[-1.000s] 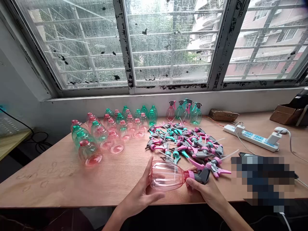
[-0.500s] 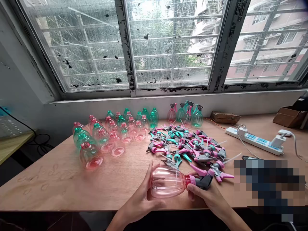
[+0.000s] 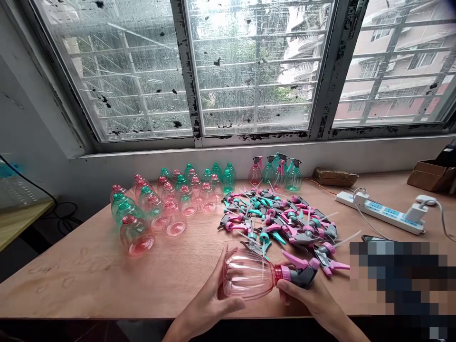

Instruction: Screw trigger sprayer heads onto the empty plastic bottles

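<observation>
A clear pink spray bottle [image 3: 248, 275] lies sideways between my hands above the table's front edge, its base to the left. My left hand [image 3: 217, 289] wraps round the base end. At the neck, the fingers of my right hand [image 3: 299, 294] close round the pink collar of the spray head [image 3: 301, 270], which is grey with a pink trigger. The head sits on the neck, and its thin tube shows inside the bottle. Just beyond lies a heap of loose pink, teal and grey spray heads [image 3: 281, 218].
Several open pink and green bottles [image 3: 171, 218] stand at the left. Bottles with spray heads [image 3: 294, 175] stand by the wall. On the right are a white power strip [image 3: 381, 211], a brown packet [image 3: 335, 176] and a cardboard box [image 3: 432, 173]. A blurred-out patch covers the right front.
The view has tilted slightly, so everything sits a little lower. Both hands keep their hold on the spray bottle, with its head still at the neck.
</observation>
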A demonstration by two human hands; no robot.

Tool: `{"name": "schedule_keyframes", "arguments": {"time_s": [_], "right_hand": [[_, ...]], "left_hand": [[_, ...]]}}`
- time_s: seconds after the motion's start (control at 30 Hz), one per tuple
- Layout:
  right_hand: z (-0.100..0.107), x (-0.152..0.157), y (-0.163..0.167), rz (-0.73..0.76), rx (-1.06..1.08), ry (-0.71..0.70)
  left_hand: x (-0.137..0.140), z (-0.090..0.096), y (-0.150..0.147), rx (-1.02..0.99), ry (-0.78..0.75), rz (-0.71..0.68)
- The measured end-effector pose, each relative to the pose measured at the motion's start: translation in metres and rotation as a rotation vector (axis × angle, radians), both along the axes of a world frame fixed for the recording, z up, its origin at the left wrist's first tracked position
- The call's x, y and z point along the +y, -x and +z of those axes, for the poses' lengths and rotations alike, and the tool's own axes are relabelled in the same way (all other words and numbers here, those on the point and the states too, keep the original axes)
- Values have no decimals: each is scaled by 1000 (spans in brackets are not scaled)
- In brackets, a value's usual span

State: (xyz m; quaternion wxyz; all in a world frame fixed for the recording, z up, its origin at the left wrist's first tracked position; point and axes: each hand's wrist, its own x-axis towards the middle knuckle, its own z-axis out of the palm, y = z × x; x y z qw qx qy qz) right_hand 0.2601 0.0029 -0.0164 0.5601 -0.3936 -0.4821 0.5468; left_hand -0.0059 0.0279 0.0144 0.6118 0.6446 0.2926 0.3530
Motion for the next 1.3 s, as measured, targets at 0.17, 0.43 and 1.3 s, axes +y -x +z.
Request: {"name": "schedule_keyframes", "arguments": {"time_s": [0.17, 0.43, 1.3], "right_hand": [[3, 0, -1, -2, -15, -3], [5, 0, 3, -11, -3, 13], [10, -4, -3, 19, -61, 22]], "left_hand": [[-1, 6, -2, 20, -29, -6], [0, 3, -1, 30, 11, 11], [2, 19, 3, 94, 56, 6]]}}
